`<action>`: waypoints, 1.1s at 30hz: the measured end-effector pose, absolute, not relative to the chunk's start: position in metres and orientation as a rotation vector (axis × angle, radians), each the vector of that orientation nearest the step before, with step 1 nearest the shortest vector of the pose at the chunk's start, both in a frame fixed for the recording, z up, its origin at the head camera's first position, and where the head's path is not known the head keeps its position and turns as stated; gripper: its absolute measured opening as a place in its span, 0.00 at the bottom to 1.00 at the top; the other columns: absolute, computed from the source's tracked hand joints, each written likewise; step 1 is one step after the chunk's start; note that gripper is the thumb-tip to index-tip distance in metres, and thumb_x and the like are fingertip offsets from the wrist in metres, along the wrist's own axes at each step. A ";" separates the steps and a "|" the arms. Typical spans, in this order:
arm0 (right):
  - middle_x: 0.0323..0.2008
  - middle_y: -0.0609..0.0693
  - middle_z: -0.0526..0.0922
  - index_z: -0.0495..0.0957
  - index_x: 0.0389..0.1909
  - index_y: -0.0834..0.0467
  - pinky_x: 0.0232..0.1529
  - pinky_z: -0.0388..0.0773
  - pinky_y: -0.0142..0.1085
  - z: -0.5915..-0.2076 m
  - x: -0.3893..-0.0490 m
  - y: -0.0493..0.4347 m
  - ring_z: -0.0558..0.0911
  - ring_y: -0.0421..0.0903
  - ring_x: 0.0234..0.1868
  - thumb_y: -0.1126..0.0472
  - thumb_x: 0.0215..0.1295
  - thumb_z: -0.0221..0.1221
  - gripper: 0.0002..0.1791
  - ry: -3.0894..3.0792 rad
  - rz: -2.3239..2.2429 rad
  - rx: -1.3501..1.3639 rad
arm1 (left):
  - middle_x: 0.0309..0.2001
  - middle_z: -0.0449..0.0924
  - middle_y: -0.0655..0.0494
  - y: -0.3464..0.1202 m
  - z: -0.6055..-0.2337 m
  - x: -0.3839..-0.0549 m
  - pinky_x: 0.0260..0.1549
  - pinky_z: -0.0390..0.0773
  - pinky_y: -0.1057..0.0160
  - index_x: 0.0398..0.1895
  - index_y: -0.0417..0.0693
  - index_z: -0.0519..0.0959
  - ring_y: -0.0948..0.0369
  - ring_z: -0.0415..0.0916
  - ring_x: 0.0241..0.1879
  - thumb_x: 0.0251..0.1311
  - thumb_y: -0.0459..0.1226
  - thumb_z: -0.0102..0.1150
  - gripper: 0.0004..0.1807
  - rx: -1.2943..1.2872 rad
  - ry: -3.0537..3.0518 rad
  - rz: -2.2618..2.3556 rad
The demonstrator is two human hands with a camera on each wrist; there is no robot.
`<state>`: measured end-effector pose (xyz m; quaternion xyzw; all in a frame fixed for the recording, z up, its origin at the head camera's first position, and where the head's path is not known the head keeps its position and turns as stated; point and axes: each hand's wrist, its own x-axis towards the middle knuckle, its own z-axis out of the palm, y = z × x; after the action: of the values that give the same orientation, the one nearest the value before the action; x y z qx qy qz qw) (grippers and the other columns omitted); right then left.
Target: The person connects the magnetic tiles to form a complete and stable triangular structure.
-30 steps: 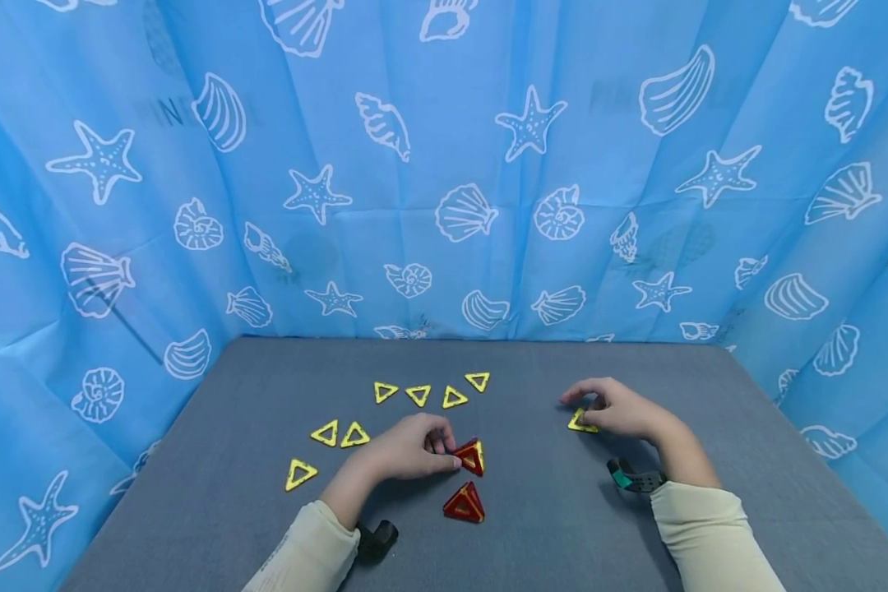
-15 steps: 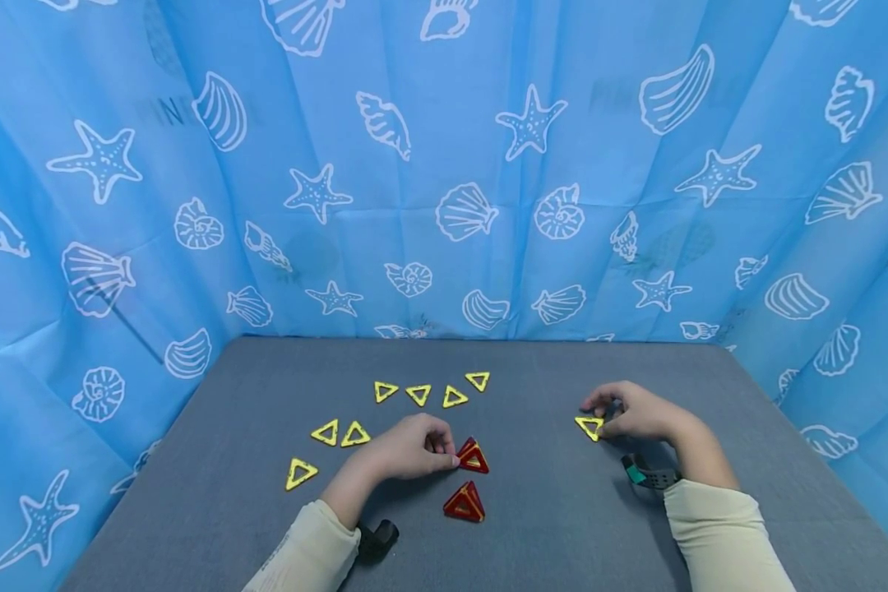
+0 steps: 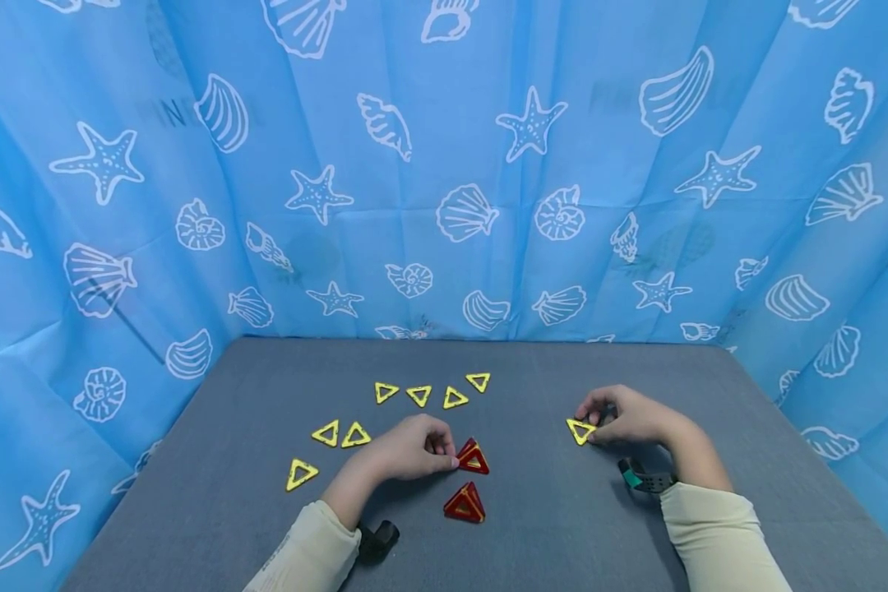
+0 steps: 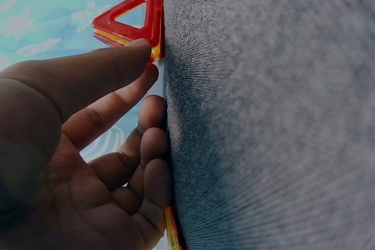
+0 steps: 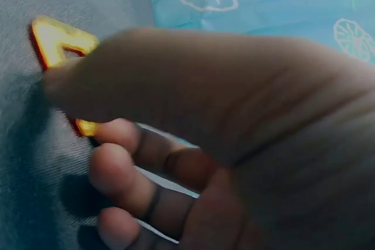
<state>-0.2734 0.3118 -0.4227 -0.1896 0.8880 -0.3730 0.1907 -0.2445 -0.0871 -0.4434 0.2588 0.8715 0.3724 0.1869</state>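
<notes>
Head view: at work with both hands over gray table (image 3: 533, 526). At center, pinching left corner of red form (image 4: 153, 21) between thumb and forefinger of left hand (image 3: 414, 448); other fingers loosely curled beside it. Red form upright on table, yellow showing at edges, per left wrist view. Just nearer to camera, apart from hand: second red form (image 3: 475, 500), similar look. Well to the right: yellow triangle (image 5: 51, 42) with red edge, corner pinched under thumb of right hand (image 3: 632, 413); remaining fingers bent, slightly apart in right wrist view. Flat on table or slightly lifted: cannot tell. Further back, row of four yellow triangles (image 3: 418, 389); left of left hand, three more triangles (image 3: 290, 477). Behind table, blue curtain (image 3: 385, 197) with white shells and starfish.
</notes>
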 end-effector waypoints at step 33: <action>0.35 0.50 0.80 0.84 0.41 0.62 0.35 0.76 0.33 -0.432 -0.273 0.247 0.76 0.45 0.36 0.66 0.61 0.73 0.10 2.490 -1.004 -0.656 | 0.31 0.80 0.62 -0.086 -0.443 -0.243 0.34 0.74 0.63 0.32 0.54 0.83 0.63 0.75 0.33 0.70 0.40 0.69 0.07 0.722 2.462 1.058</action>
<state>-0.2727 0.2474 -0.4324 -0.2331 0.8849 -0.3569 0.1880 -0.2434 -0.0864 -0.4432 0.2558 0.8723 0.3749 0.1821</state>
